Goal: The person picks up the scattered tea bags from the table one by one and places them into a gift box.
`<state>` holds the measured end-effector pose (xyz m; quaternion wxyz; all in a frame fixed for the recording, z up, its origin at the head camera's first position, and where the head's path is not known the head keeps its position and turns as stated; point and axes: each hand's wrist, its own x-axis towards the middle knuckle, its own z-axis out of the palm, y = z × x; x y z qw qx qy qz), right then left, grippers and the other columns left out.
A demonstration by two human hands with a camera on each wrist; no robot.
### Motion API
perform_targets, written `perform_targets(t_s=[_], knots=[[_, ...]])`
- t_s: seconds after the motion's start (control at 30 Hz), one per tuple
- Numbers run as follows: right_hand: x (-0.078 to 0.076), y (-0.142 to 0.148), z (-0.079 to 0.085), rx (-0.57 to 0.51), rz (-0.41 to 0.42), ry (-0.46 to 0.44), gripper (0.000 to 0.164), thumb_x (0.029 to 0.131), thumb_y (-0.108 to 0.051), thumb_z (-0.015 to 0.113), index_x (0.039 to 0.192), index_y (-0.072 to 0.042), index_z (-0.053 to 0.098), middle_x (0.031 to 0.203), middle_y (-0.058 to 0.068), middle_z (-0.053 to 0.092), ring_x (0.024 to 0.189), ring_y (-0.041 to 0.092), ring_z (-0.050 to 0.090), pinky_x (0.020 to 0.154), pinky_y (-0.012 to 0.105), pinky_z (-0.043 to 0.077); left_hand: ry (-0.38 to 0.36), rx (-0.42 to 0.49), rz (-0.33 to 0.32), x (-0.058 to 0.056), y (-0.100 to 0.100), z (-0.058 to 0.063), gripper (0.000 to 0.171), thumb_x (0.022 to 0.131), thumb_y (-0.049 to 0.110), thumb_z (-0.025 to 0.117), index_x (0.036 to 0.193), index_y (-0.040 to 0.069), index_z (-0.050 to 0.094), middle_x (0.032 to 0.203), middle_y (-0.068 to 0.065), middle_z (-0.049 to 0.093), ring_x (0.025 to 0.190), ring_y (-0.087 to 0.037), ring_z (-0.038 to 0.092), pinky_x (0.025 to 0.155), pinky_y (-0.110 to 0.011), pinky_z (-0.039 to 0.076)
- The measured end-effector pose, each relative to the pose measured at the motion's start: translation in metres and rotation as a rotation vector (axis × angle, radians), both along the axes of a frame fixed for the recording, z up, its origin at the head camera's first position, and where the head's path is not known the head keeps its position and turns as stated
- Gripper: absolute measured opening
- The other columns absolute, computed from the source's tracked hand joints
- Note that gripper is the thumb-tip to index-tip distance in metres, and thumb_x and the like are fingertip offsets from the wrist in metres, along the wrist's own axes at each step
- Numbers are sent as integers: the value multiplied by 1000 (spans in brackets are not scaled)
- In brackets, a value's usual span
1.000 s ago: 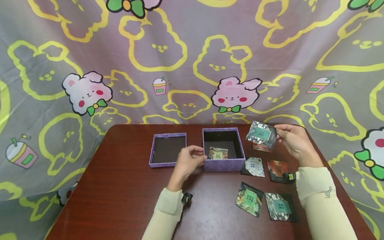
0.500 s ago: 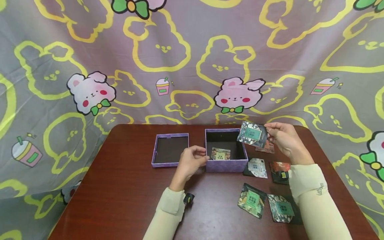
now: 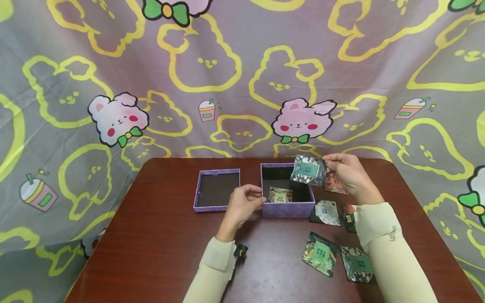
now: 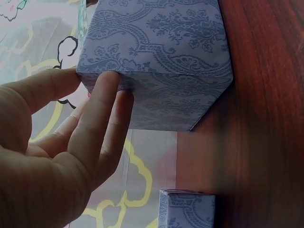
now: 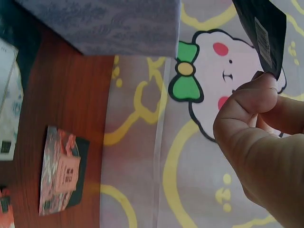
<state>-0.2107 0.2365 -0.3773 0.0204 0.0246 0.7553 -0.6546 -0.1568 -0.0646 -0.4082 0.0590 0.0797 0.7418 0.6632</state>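
Note:
My right hand [image 3: 348, 172] pinches the edge of a dark packet [image 3: 307, 170] with a green label between thumb and fingers, raised over the right part of the open purple box [image 3: 288, 210]. In the right wrist view the packet's dark back [image 5: 263, 35] faces the camera, with a barcode on it. My left hand [image 3: 244, 204] holds the box at its front left corner, and the left wrist view has its fingertips right at the patterned wall [image 4: 161, 42]. Inside the box lies a packet [image 3: 281, 195] with a yellow-green label.
Left of the box lies its shallow purple lid [image 3: 217, 189], inner side up. On the brown table, right of the box, are a white packet [image 3: 326, 212], an orange packet [image 3: 335, 184], a green packet [image 3: 320, 253] and others partly covered by my right sleeve [image 3: 382, 227].
My right hand has carried the dark packet leftward from beside the box to over its right side. My left hand has stayed at the box corner. The head view has shifted slightly.

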Motion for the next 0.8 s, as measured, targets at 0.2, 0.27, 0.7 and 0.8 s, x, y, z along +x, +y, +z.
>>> perform_targets(t_s=[0.2,0.27,0.7,0.8], knots=[[-2,-9,2,5,22,-13,23,94,-2,45,113,11,48,80,4,57,63,10,52,46,19,47,4,-4,1,0,0,1,22,77,-7,68,97,-9,61,91,-26,60,80,-31,64,63,-36,57],[-2,-10,2,2,25,-16,23,94,-1,44,113,11,48,79,4,56,62,11,52,45,20,46,9,-12,0,0,0,1,22,77,-7,68,97,-8,61,92,-27,60,79,-32,64,63,-37,57],[-2,-21,3,62,46,-40,23,94,-3,44,114,8,50,76,6,54,57,14,47,40,23,39,-1,-51,24,1,2,3,22,77,-6,68,98,-6,62,93,-24,61,77,-24,65,62,-32,57],[-3,-23,3,63,55,-35,24,94,-3,45,115,8,50,73,4,55,56,13,47,40,23,38,12,-47,17,1,2,3,22,77,-6,68,98,-7,62,92,-24,62,78,-26,65,63,-32,57]])
